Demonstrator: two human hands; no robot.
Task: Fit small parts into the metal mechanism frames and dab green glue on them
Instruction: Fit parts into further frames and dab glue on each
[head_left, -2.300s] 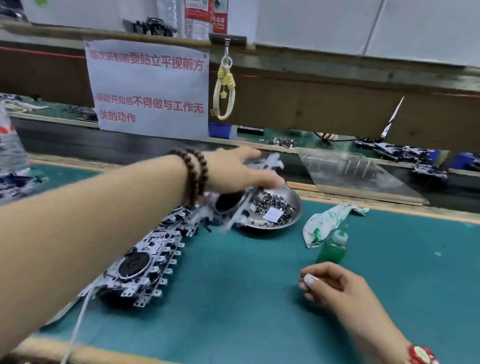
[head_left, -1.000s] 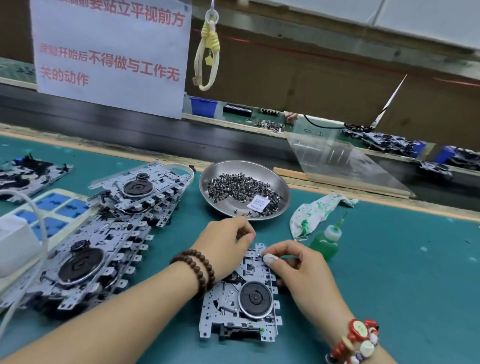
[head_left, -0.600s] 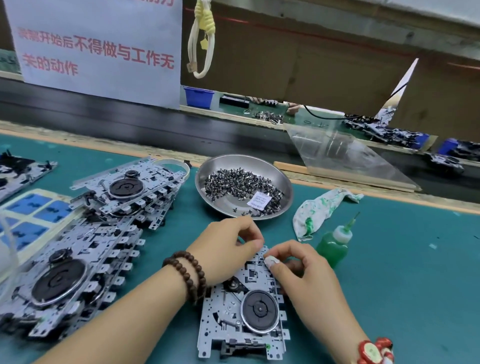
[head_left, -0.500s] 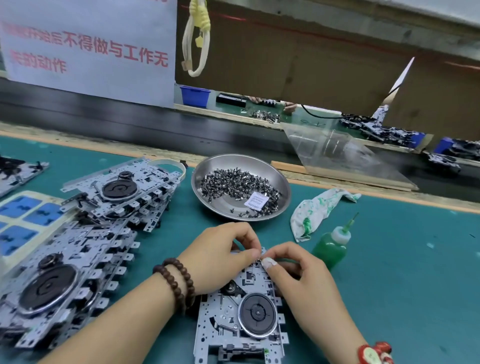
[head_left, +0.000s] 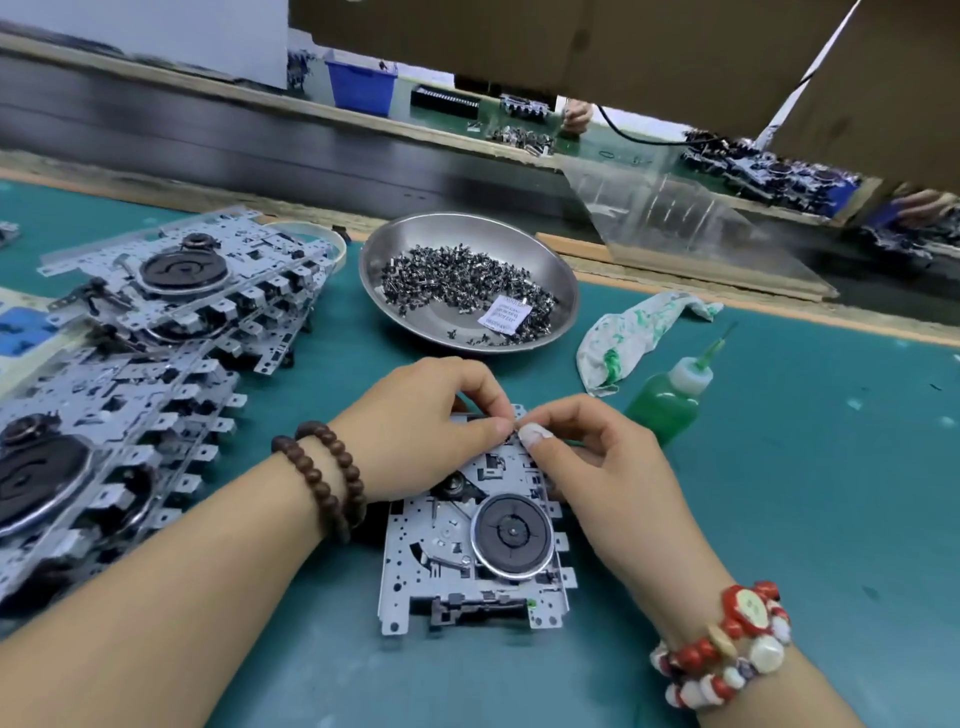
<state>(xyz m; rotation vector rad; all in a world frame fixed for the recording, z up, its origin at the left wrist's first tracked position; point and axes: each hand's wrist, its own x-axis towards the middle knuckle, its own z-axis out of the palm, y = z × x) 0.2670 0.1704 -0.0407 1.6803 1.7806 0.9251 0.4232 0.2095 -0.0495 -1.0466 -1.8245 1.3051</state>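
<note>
Both hands (head_left: 431, 415) now (fingertips together) atop perforated steel frame (head_left: 467, 561)

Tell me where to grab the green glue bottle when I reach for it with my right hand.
Grip the green glue bottle round its wide lower body, coming from the near right side. It leans with the thin needle tip pointing up and away, so stay below the white cap. The right hand sits just beside it; the stained rag lies behind.

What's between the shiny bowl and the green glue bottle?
A crumpled white rag smeared with green lies between the bowl and the glue bottle, seen from the head camera.
</note>
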